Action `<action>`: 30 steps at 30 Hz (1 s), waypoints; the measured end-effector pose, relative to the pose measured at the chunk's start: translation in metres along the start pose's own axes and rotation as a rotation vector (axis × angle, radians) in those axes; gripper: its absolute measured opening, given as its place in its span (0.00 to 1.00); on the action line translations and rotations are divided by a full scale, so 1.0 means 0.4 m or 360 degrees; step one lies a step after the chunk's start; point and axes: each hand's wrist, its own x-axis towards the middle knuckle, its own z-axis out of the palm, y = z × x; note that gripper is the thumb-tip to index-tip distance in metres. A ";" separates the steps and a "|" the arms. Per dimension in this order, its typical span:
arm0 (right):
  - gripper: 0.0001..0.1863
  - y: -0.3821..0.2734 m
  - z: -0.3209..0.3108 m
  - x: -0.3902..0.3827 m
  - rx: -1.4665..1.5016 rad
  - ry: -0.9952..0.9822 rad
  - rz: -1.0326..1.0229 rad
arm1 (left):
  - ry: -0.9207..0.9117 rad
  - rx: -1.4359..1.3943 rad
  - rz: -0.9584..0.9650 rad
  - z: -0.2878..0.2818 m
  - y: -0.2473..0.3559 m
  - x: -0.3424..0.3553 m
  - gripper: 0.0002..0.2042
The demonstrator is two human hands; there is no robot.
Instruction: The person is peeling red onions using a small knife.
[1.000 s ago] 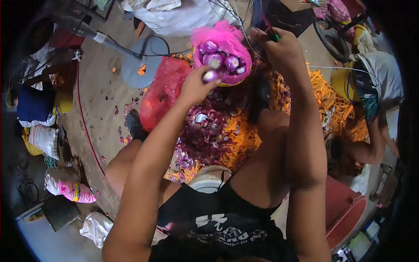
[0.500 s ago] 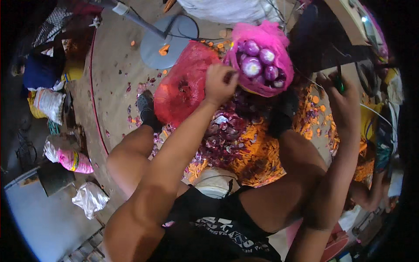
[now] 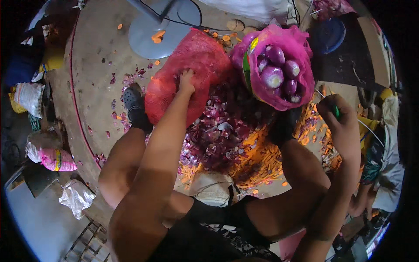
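Note:
My left hand [image 3: 187, 81] reaches down into the mouth of a red mesh bag [image 3: 162, 94], its fingers mostly hidden there. Whatever lies inside the bag is hard to make out. Off to the right, my right hand [image 3: 339, 111] is closed around a green-handled tool [image 3: 337, 112]; its working end is not visible. Between the hands stands a pink mesh bag [image 3: 257, 89], open at the top, holding several peeled purple onions [image 3: 273, 77]. Onion skins [image 3: 214, 139] are heaped on the floor between my legs.
Orange carrot peelings [image 3: 257, 157] lie beside the skins. A round grey stand base [image 3: 146, 37] is beyond the red bag, and a white sack [image 3: 253, 8] lies at the back. A dark red hose [image 3: 73, 76] runs along the left; a pale container [image 3: 211, 187] sits between my thighs.
My left hand has moved left from beside the pink bag to the red mesh bag and into its opening. My right hand keeps the green-handled tool. The whole view has shifted slightly.

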 end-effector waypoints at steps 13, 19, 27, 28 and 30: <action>0.14 -0.086 0.075 0.009 -0.0108 0.0058 -0.0159 | -0.0424 0.0336 -0.0666 -0.106 0.010 0.033 0.27; 0.17 -0.149 0.120 -0.105 -0.0357 -0.0024 -0.0300 | 0.0120 -0.0769 -0.0198 -0.363 0.251 -0.244 0.27; 0.27 -0.268 0.316 -0.315 -0.0016 0.0032 -0.0857 | -0.0248 -0.1678 -0.0463 -0.719 0.743 -0.587 0.30; 0.29 -0.296 0.344 -0.337 0.0100 0.0173 -0.0946 | -0.0314 -0.1908 -0.0380 -0.730 0.747 -0.619 0.33; 0.31 -0.309 0.371 -0.384 0.0199 0.0333 -0.1002 | -0.0393 -0.1967 -0.0379 -0.753 0.792 -0.690 0.33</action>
